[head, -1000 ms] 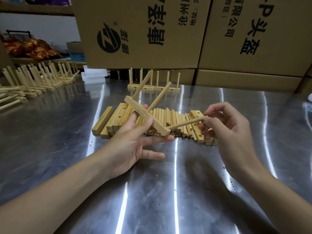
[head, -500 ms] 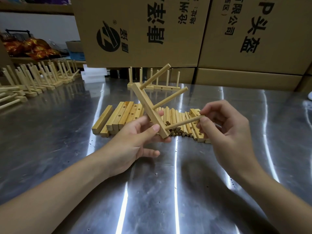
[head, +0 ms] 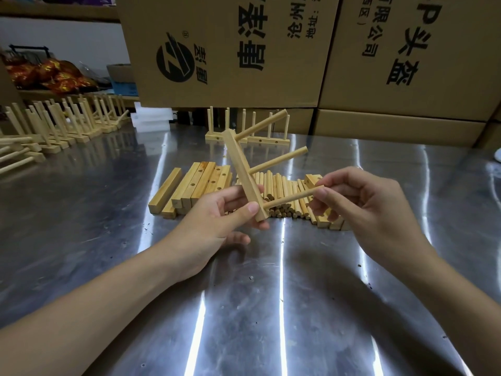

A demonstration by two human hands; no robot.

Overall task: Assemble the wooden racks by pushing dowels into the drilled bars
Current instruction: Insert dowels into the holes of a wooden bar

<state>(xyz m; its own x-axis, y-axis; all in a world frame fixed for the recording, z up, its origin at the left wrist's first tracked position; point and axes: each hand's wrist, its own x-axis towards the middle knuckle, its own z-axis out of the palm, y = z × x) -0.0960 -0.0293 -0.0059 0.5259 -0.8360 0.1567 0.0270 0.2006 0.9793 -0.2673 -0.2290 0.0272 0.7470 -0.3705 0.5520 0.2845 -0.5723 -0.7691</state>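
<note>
While rows of finished racks (head: 54, 126) stood at the far left of the worktop (head: 271, 308), spare bars (head: 189, 185) lay side by side near its middle. Just right of them the left hand (head: 217, 221) held a bar (head: 242, 172) clear of the worktop, tilted, its grip closed on the bar's lower end, thumb on the near face and fingers behind. Two dowels (head: 279, 160) already sat in the upper and middle holes, pointing up and right. A third dowel (head: 294, 198) met the bar at its lowest hole, just beside the thumb; how far in it sat could not be told. The right hand (head: 366, 210) pinched that dowel's far end between thumb and fingertips, a tight grip, above the heap of loose dowels (head: 279, 185).

The step looked like seating this third dowel. Done well, it would go in parallel to the other two, pushed straight along its own length, while the left fingers braced the bar right behind the hole. A skewed push would likely jam it.
</note>
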